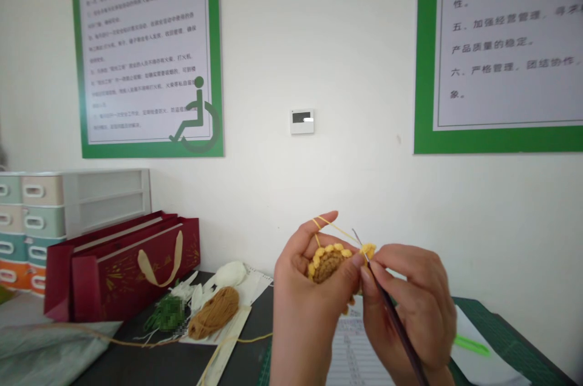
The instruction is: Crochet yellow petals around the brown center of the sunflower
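In my left hand I pinch a round crocheted piece, brown in the middle with a bumpy yellow edge. Yellow yarn loops around my raised left index finger and runs to the hook's tip. My right hand grips a crochet hook with a dark handle, its thin metal end pointing up and left. Close to the right fingertips, a small yellow crocheted bit sits on the hook. Part of the round piece is hidden behind my left thumb.
At the left lie a brown yarn skein, green yarn and white yarn. Behind them stand dark red gift bags and a drawer unit. A printed sheet and green cutting mat lie below my hands.
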Available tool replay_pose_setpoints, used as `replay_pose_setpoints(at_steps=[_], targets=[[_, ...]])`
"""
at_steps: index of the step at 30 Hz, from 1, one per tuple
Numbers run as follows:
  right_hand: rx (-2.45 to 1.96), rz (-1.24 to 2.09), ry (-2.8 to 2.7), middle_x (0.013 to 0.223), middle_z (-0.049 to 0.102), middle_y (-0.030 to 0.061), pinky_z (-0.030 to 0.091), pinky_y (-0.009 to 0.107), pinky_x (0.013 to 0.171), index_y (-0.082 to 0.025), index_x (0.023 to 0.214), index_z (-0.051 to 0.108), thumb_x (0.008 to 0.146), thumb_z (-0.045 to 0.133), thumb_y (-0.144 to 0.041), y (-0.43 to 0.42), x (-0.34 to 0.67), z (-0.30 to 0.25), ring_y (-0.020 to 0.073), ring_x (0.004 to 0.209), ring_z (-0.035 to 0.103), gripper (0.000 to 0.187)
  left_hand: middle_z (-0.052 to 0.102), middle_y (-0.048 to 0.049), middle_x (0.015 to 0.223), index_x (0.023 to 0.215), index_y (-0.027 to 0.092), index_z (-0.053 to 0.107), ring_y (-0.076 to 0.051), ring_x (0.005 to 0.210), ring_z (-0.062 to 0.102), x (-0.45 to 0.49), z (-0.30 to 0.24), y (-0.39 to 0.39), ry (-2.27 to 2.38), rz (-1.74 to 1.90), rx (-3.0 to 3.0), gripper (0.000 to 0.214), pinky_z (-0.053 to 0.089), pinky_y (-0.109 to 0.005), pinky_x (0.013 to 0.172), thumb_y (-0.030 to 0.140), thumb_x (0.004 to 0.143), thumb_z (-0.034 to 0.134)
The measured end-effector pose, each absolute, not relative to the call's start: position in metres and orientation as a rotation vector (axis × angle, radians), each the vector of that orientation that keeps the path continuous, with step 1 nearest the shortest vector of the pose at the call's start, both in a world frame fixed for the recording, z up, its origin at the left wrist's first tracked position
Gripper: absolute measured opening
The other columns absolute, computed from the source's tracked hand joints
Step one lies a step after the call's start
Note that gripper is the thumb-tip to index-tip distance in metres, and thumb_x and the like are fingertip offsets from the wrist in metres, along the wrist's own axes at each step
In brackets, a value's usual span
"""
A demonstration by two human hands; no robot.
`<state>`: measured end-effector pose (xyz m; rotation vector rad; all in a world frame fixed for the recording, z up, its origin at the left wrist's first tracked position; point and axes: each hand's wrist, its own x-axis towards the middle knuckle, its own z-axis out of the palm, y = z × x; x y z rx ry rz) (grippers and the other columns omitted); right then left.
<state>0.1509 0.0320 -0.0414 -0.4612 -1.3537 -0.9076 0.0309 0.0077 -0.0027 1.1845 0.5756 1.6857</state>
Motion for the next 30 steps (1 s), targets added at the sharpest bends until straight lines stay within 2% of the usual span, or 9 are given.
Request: replay_pose_setpoints(at_steps=[2,5,8,12,17,20,23,26,30], targets=[[-0.520,-0.902,-1.375,0.088,0.069,0.0043,0.050,0.037,0.078,-0.019,0.100,0.060,0.086,0.065,0.000,0.025,0.150,-0.035,0.0194,0.081,0.064,0.024,0.074,0.0017,0.075,0.120,0.020,0.072,-0.010,0.059,0.059,0.031,-0.004,0.006,0.686,1.791,1.342,0.048,0.046,-0.020,0.054,0.013,0.074,0.084],[-0.528,-0.874,-1.431,0.086,0.071,0.0038,0.045,0.040,0.084,-0.022,0.098,0.061,0.088,0.061,-0.008,0.014,0.156,-0.027,0.0209,0.081,0.063,0.017,0.073,0.0011,0.077,0.117,0.022,0.074,-0.014,0.069,0.063,0.026,-0.004,0.006,0.784,1.807,1.507,0.042,0.050,-0.023,0.064,0.012,0.077,0.080],[-0.541,-0.720,-1.466,0.083,0.070,0.0030,0.044,0.039,0.081,-0.023,0.096,0.062,0.089,0.061,-0.012,0.006,0.167,-0.027,0.0205,0.079,0.062,0.014,0.073,0.0005,0.076,0.112,0.021,0.075,-0.013,0.065,0.061,0.018,-0.003,0.008,0.739,1.686,1.530,0.039,0.048,-0.024,0.062,0.010,0.075,0.079],[-0.635,-0.132,-1.383,0.083,0.065,0.0019,0.045,0.031,0.067,-0.024,0.095,0.064,0.100,0.058,-0.024,0.008,0.177,-0.034,0.0173,0.076,0.060,0.008,0.072,0.0002,0.073,0.105,0.019,0.078,-0.010,0.057,0.055,0.009,-0.001,0.013,0.557,1.485,1.397,0.036,0.042,-0.021,0.053,0.012,0.070,0.086],[-0.492,0.515,-1.339,0.072,0.058,-0.0008,0.045,0.027,0.066,-0.023,0.078,0.058,0.101,0.058,-0.038,0.023,0.175,-0.033,0.0144,0.070,0.055,0.028,0.074,-0.0011,0.073,0.100,0.017,0.080,-0.009,0.060,0.058,0.005,-0.002,0.016,0.450,1.420,1.323,0.039,0.045,-0.020,0.056,0.018,0.065,0.096],[-0.387,0.734,-1.347,0.071,0.060,-0.0011,0.047,0.026,0.066,-0.023,0.076,0.054,0.098,0.063,-0.042,0.029,0.167,-0.031,0.0135,0.069,0.056,0.031,0.073,-0.0005,0.075,0.101,0.018,0.081,-0.009,0.060,0.060,0.006,-0.002,0.016,0.452,1.413,1.288,0.043,0.046,-0.020,0.058,0.020,0.062,0.098],[-0.301,0.646,-1.327,0.079,0.064,-0.0008,0.049,0.026,0.066,-0.024,0.085,0.058,0.099,0.064,-0.035,0.032,0.158,-0.033,0.0135,0.072,0.059,0.019,0.073,-0.0005,0.076,0.101,0.019,0.083,-0.009,0.062,0.062,0.008,-0.002,0.015,0.464,1.455,1.247,0.044,0.048,-0.019,0.060,0.021,0.060,0.099],[-0.266,0.268,-1.340,0.082,0.064,0.0000,0.050,0.030,0.068,-0.027,0.097,0.064,0.099,0.063,-0.022,0.034,0.157,-0.039,0.0162,0.076,0.063,0.005,0.073,-0.0006,0.076,0.098,0.019,0.085,-0.010,0.064,0.063,0.012,-0.001,0.012,0.478,1.513,1.199,0.040,0.050,-0.020,0.061,0.019,0.060,0.098],[-0.365,-0.682,-1.417,0.092,0.073,0.0003,0.050,0.039,0.077,-0.028,0.096,0.071,0.080,0.075,0.000,0.035,0.169,-0.046,0.0197,0.084,0.067,0.033,0.074,-0.0008,0.076,0.102,0.018,0.085,-0.009,0.060,0.062,0.015,-0.002,0.013,0.443,1.461,1.132,0.043,0.050,-0.020,0.058,0.015,0.061,0.097]])
